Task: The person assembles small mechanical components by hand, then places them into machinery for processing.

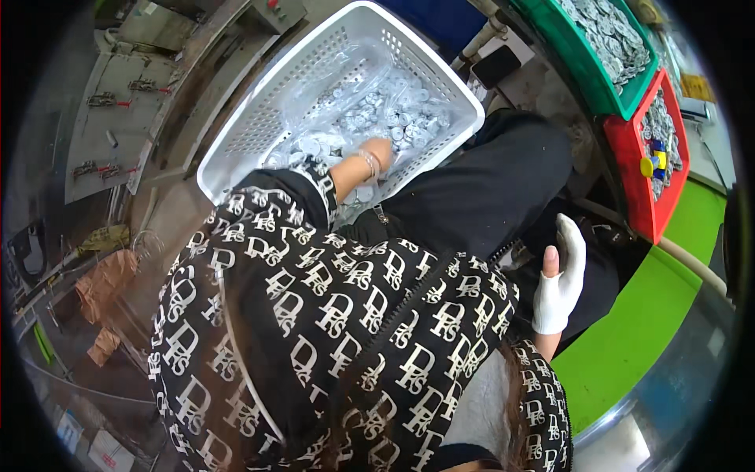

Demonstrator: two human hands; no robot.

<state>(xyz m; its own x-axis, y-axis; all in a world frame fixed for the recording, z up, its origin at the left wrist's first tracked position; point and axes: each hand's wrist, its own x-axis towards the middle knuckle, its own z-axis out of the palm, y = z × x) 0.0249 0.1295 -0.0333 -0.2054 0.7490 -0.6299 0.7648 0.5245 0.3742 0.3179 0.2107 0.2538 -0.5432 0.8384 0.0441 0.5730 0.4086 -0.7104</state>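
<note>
A white perforated plastic basket (267, 102) stands in front of me, tilted in the view. Inside it lie many small silvery round metal pieces (409, 118) and a clear plastic bag (334, 71). Bare and with a bracelet at the wrist, my left hand (377, 153) reaches down among the pieces; its fingers are hidden from view. My right hand (561, 275), in a white glove with the thumb tip bare, is held up beside my right leg. Its fingers are stretched out and hold nothing.
At the right, a green bin (562, 43) and a red bin (629, 173) hold more metal pieces. A yellow-and-blue object (653, 161) lies in the red one. A green surface (621, 346) runs below them. Grey equipment (102, 126) with red-tipped clamps stands at the left.
</note>
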